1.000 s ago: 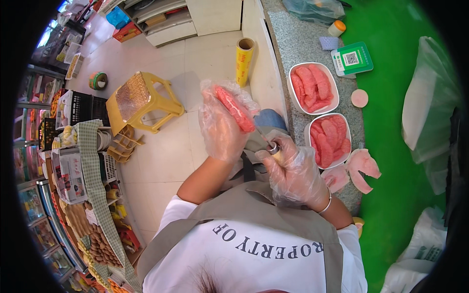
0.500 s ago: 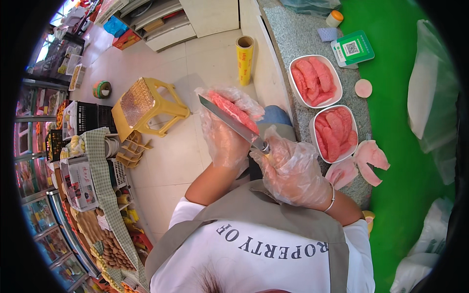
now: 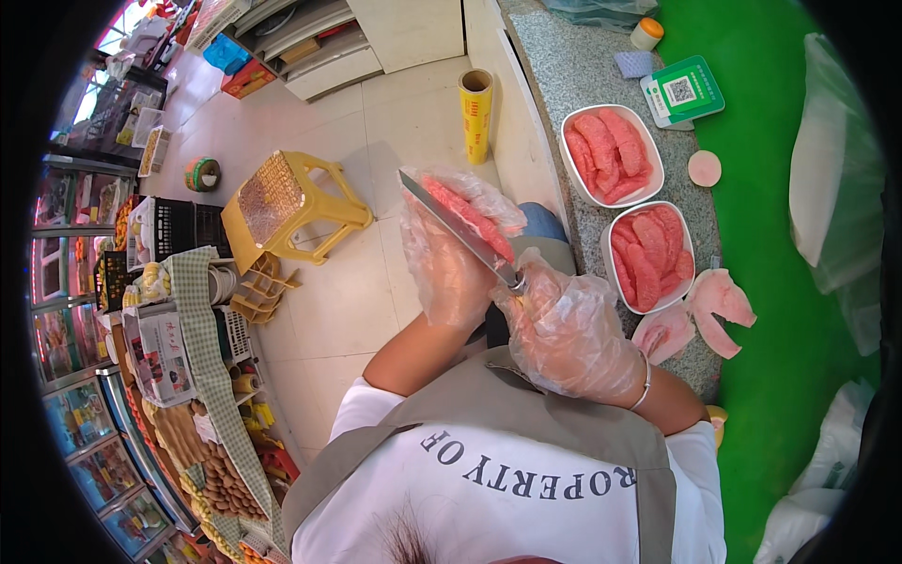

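Note:
My left hand (image 3: 446, 282), in a clear plastic glove, is closed around a pink-red pomelo segment (image 3: 468, 209) above my lap. Loose glove plastic bunches around the fruit's far side. My right hand (image 3: 568, 329), gloved the same way, grips a knife (image 3: 460, 226) by its handle, which the fingers mostly hide. The blade slants up to the left along the near side of the segment; whether its edge is in the flesh I cannot tell. Two white tubs, a far one (image 3: 567, 150) and a near one (image 3: 611, 268), hold peeled pomelo segments to my right.
Cut pomelo peel (image 3: 719, 305) lies beside the near tub on the grey stone counter (image 3: 554, 66). A green code stand (image 3: 684, 92) and an orange-lidded jar (image 3: 646, 34) are farther back. A yellow stool (image 3: 282, 207) and a yellow film roll (image 3: 476, 122) stand on the floor.
Both hands, with the knife and pomelo segment, have shifted slightly to the right. The whole view has also slid a little. Each hand keeps its grip.

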Available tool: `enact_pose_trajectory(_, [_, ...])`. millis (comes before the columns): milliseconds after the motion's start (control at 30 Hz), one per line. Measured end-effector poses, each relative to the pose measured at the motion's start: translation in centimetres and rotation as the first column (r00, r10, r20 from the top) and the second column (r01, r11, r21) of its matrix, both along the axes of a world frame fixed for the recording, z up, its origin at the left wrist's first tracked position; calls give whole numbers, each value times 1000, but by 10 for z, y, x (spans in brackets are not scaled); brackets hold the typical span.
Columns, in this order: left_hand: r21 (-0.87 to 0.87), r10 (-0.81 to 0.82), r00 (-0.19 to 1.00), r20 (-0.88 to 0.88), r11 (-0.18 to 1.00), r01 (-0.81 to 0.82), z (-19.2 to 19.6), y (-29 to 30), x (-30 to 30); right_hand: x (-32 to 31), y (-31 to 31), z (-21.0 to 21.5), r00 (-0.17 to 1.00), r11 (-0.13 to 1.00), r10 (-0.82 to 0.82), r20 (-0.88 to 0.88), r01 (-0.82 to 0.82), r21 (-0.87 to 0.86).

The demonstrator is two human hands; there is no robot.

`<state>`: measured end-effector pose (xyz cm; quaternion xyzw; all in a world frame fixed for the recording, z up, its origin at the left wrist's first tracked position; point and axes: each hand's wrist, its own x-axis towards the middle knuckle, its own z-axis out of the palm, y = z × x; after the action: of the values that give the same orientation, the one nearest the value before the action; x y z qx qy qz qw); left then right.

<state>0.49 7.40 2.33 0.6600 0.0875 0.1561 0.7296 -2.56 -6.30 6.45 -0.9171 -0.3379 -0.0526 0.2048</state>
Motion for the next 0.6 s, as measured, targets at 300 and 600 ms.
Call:
enact_pose_trajectory(300, [-223,-8,997,-77,975,-10,11,-7,0,7,1,4,987,998,23,-156,-13,64])
enact_pose_trajectory(600, [140,35,997,67,989,-44,13,-4,7,8,-1,10,986,997,37,-162,-48,-63])
